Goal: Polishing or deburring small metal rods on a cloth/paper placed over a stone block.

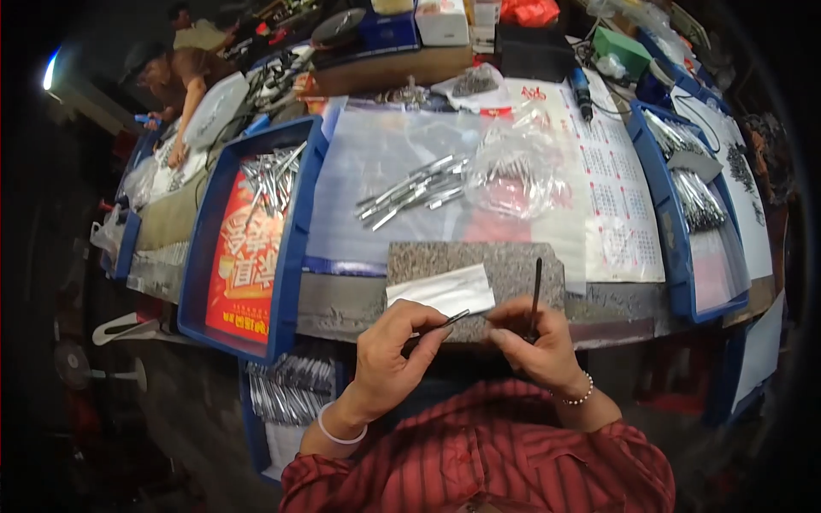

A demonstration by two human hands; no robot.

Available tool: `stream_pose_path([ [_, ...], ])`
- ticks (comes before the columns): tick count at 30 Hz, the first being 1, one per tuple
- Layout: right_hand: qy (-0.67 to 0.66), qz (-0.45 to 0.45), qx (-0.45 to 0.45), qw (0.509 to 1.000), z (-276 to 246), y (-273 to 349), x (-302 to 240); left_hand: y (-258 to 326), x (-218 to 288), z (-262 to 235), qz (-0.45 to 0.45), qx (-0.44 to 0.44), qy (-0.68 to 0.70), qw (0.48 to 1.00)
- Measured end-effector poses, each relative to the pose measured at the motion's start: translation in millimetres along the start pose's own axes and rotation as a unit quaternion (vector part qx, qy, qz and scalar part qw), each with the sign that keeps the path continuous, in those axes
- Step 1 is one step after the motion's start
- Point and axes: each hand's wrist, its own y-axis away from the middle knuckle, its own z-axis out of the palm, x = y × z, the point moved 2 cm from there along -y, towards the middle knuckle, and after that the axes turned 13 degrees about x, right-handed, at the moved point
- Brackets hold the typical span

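Note:
My left hand (393,346) pinches a slim metal piece (458,316) between thumb and forefinger, just above the near edge of a speckled stone slab (523,267). Across from it, my right hand (540,346) is closed round a thin dark rod (538,286) that sticks up steeply; its fingertips are blurred and close to the metal piece. A folded white paper or cloth (445,289) lies on the slab. Beyond the slab, a loose heap of shiny slim metal pieces (415,188) rests on plastic sheeting, beside a clear plastic bag (513,179) with more pieces.
At left stands a blue tray (282,295) holding slim metal parts on red paper. Another blue tray (684,265) with bundled parts is at right. A lower tray (291,402) sits below the table edge. A power tool (581,92) lies behind; a co-worker (175,81) works far left.

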Motion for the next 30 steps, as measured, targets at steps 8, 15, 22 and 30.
stream_pose_path([
  [8,0.001,-0.002,-0.071,0.997,22.6,-2.4,-1.6,27.6,-8.4,3.4,0.031,-0.017,0.029,0.999],
  [15,-0.058,0.021,-0.014,0.998,10.9,-0.7,-14.7,37.3,-15.4,-5.4,-0.083,0.001,0.191,0.978],
  [22,0.197,-0.084,-0.119,0.97,5.0,-11.0,-24.7,44.9,-30.2,-5.2,-0.189,0.049,0.397,0.897],
  [30,0.417,-0.225,0.041,0.88,-42.3,-146.5,-54.0,58.0,-32.0,-15.7,-0.206,0.071,0.357,0.908],
])
